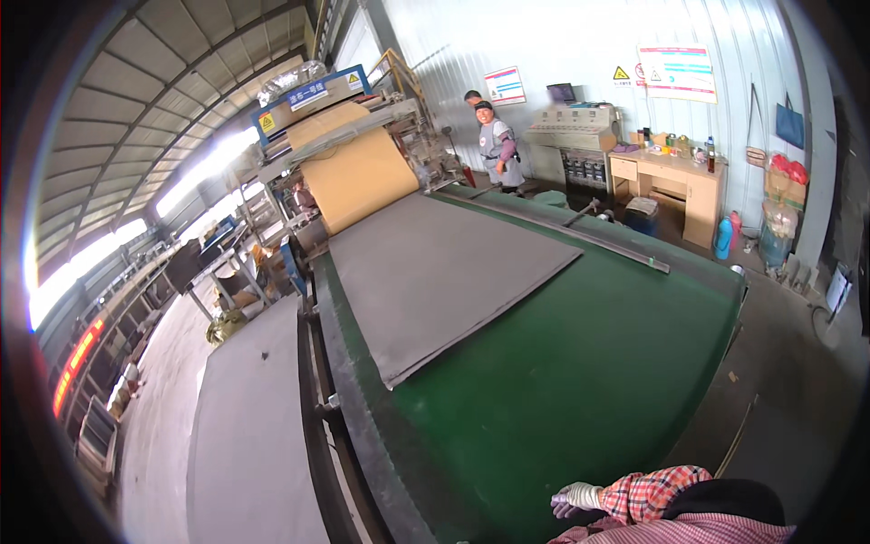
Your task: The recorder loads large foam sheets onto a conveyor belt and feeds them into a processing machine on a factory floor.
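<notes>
My right hand point(575, 499), in a pale purplish glove with a white wrap at the wrist, hangs over the near edge of a green conveyor belt point(544, 408). Its fingers look loosely apart, and nothing shows in them. A plaid sleeve point(666, 490) covers that forearm. My left hand is out of view. Farther along the belt, apart from my hand, lies a wide grey sheet point(444, 281), with a thin layered edge toward me. It stretches back to the machine, where a broad brown sheet point(362, 177) comes down over the front.
A large machine point(313, 100) stands at the belt's far end. Left of the belt is a dark rail point(317, 408), with another grey sheet point(245, 435) beyond it. A person in grey point(498, 145) stands near a control console point(571, 127). A wooden desk point(666, 177) is at the right.
</notes>
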The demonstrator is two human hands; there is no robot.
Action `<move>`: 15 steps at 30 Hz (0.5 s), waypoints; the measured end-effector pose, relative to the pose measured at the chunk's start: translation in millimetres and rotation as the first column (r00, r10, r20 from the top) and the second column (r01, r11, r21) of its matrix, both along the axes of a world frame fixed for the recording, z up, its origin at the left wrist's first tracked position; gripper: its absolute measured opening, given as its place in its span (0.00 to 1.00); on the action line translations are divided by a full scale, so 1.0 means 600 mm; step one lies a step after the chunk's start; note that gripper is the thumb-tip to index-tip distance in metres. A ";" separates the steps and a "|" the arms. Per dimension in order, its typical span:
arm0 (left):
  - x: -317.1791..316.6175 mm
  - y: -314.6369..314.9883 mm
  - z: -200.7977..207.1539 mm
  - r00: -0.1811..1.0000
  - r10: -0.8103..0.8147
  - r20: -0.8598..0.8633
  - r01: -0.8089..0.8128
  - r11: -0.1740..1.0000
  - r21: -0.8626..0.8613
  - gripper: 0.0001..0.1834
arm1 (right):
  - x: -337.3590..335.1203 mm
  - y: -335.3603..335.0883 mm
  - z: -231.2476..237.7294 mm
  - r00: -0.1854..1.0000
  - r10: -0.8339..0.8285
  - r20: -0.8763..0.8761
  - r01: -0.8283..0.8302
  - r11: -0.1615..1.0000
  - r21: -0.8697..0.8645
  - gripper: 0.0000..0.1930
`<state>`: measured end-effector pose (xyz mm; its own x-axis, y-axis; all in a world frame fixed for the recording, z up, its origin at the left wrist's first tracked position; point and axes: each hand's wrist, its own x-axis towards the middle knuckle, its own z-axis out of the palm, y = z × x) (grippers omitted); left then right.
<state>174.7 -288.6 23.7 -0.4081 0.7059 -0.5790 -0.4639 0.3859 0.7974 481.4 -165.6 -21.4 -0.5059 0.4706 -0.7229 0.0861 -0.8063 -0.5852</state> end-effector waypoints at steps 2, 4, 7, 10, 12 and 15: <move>-0.005 -0.002 -0.007 0.999 -0.047 -0.004 0.047 0.999 0.004 0.09 | 0.000 -0.007 -0.004 0.999 -0.024 0.025 0.023 0.999 0.043 0.16; -0.011 -0.005 -0.016 0.997 -0.081 0.002 0.081 0.997 0.006 0.10 | 0.008 -0.010 -0.019 0.999 -0.051 0.004 0.051 0.997 0.056 0.15; -0.012 -0.015 -0.018 0.993 -0.119 0.007 0.119 0.993 0.017 0.11 | 0.025 -0.017 -0.027 0.998 -0.059 0.009 0.059 0.998 0.037 0.17; -0.011 -0.026 -0.022 0.991 -0.132 0.009 0.132 0.991 0.033 0.11 | 0.033 -0.022 -0.037 0.997 -0.078 -0.007 0.078 0.996 0.036 0.17; -0.010 -0.033 -0.022 0.990 -0.137 0.011 0.137 0.990 0.042 0.12 | 0.036 -0.026 -0.033 0.995 -0.096 0.000 0.096 0.995 0.041 0.18; -0.004 -0.048 -0.020 0.991 -0.125 0.040 0.125 0.992 0.024 0.12 | 0.043 -0.042 -0.021 0.993 -0.107 0.041 0.103 0.992 0.073 0.18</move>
